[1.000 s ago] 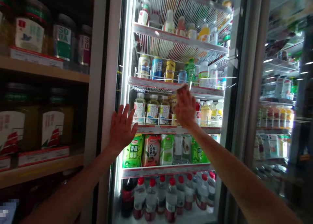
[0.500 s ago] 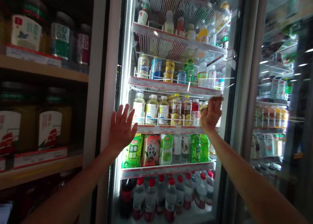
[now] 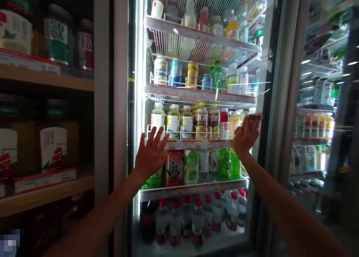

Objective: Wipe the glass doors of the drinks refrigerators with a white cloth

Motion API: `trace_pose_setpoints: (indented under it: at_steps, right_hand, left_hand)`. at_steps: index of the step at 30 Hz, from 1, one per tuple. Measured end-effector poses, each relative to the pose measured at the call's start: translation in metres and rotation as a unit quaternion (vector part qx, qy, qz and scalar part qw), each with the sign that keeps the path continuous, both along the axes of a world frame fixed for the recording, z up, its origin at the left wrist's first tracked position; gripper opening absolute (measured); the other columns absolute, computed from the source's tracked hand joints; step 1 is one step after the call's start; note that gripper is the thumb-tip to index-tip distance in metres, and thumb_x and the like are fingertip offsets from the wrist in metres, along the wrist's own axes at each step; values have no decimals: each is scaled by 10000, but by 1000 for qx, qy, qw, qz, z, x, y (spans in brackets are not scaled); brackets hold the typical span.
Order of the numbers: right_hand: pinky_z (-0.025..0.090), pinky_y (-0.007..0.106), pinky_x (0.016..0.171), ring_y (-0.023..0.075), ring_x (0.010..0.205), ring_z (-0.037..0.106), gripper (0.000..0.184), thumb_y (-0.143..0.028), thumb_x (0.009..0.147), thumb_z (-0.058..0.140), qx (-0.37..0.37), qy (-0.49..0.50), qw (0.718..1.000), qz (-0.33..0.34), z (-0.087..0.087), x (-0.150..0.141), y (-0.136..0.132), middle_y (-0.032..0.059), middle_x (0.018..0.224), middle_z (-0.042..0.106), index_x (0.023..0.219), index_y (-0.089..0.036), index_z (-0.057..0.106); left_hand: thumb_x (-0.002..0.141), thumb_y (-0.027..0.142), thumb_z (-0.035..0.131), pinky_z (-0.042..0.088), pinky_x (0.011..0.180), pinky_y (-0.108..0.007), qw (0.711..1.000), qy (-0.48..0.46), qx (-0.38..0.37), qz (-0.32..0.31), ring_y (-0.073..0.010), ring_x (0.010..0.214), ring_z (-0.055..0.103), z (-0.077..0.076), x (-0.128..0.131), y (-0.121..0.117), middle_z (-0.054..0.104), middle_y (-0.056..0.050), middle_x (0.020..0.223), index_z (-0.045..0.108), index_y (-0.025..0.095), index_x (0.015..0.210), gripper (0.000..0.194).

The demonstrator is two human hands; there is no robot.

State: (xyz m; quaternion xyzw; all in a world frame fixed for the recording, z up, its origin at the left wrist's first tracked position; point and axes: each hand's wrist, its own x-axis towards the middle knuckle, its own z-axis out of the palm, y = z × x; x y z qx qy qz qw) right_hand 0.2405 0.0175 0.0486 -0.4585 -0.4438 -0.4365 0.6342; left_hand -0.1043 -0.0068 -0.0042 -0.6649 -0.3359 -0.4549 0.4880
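Observation:
My left hand (image 3: 151, 154) lies flat on the glass door (image 3: 196, 47) of a drinks fridge, fingers spread, at the height of the third shelf (image 3: 196, 144). My right hand (image 3: 246, 135) presses against the same glass near its right edge, fingers together over a small pale cloth (image 3: 253, 116) that sticks out above the fingertips. Behind the glass stand rows of tea bottles (image 3: 174, 120), cans (image 3: 176, 72) and green bottles (image 3: 224, 163).
The dark door frame (image 3: 276, 100) runs down right of my right hand, with a second fridge door (image 3: 322, 118) beyond it. At the left, wooden shelves (image 3: 47, 79) carry large jars (image 3: 57, 36). Red-capped bottles (image 3: 196, 219) fill the bottom shelf.
My right hand slid with the cloth from the middle of the glass to its right edge. My left hand moved right, off the left frame onto the glass. The view shifted slightly.

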Motion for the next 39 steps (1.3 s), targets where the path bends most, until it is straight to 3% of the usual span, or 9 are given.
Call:
trace_pose_setpoints:
  at_steps: [6, 9, 14, 16, 23, 26, 30, 32, 39]
  right_hand:
    - [204, 484, 1115, 244, 1400, 172, 537, -241, 868, 393, -60, -229, 972, 8, -34, -78, -13, 67, 1495, 261, 1400, -230, 321]
    - [183, 449, 1132, 211, 1391, 208, 529, -248, 861, 417, -87, -328, 941, 9, -51, -75, -20, 31, 1455, 353, 1384, -266, 344]
    - [264, 507, 1062, 277, 1369, 254, 507, -245, 850, 386, -40, -58, 997, -35, -42, 13, -9, 133, 1476, 285, 1351, -169, 408]
    - [290, 523, 1037, 303, 1371, 241, 522, -233, 844, 376, -11, 13, 999, -38, -38, 19, -6, 174, 1477, 261, 1354, -123, 400]
    - [193, 469, 1128, 237, 1397, 191, 559, -236, 857, 422, -75, -263, 962, 13, -72, -84, -18, 56, 1468, 324, 1404, -248, 310]
    - [211, 468, 1120, 235, 1387, 221, 544, -232, 852, 439, -70, -254, 965, 7, -84, -54, -19, 50, 1459, 344, 1386, -266, 342]
    - [292, 541, 1046, 304, 1355, 279, 517, -230, 852, 399, -18, -7, 1000, -22, -86, 26, -9, 154, 1479, 268, 1364, -166, 388]
    - [304, 577, 1020, 333, 1356, 262, 535, -229, 843, 388, -9, 60, 998, -24, -83, 36, -6, 184, 1476, 253, 1368, -128, 377]
    - [209, 530, 1105, 286, 1399, 160, 559, -235, 835, 449, -52, -204, 977, 33, -95, -90, -14, 39, 1512, 215, 1384, -275, 348]
  left_hand:
    - [858, 325, 491, 95, 1130, -485, 1000, 0, -6, 2, -255, 1391, 167, 1, -3, 0, 300, -110, 1461, 237, 236, 1425, 628]
    - [865, 343, 482, 105, 1127, -481, 1000, -2, -2, 2, -254, 1389, 173, 2, -3, 0, 306, -105, 1460, 234, 244, 1426, 621]
    - [860, 332, 485, 101, 1127, -485, 1000, -1, -2, 3, -257, 1390, 169, 0, -2, 1, 290, -103, 1466, 207, 239, 1434, 645]
    - [856, 327, 492, 99, 1127, -487, 1000, -4, 0, -1, -257, 1391, 168, 0, -2, 2, 281, -99, 1470, 192, 247, 1437, 659]
    - [849, 322, 510, 98, 1129, -486, 1000, -9, -14, -18, -251, 1393, 162, -1, -2, 1, 228, -65, 1491, 136, 290, 1441, 701]
    - [854, 316, 508, 93, 1134, -474, 1000, -24, -16, -13, -243, 1394, 161, -3, 1, 1, 225, -59, 1492, 127, 289, 1442, 701]
    - [852, 311, 510, 85, 1135, -477, 999, -32, -12, -5, -245, 1394, 155, -7, 5, 1, 227, -69, 1488, 111, 273, 1445, 715]
    - [850, 310, 511, 79, 1135, -480, 999, -35, -10, -5, -246, 1395, 154, -7, 5, 2, 221, -68, 1490, 111, 276, 1444, 717]
    - [856, 316, 503, 81, 1135, -476, 999, -39, -17, -17, -241, 1394, 159, -7, 4, 1, 221, -60, 1493, 130, 292, 1440, 693]
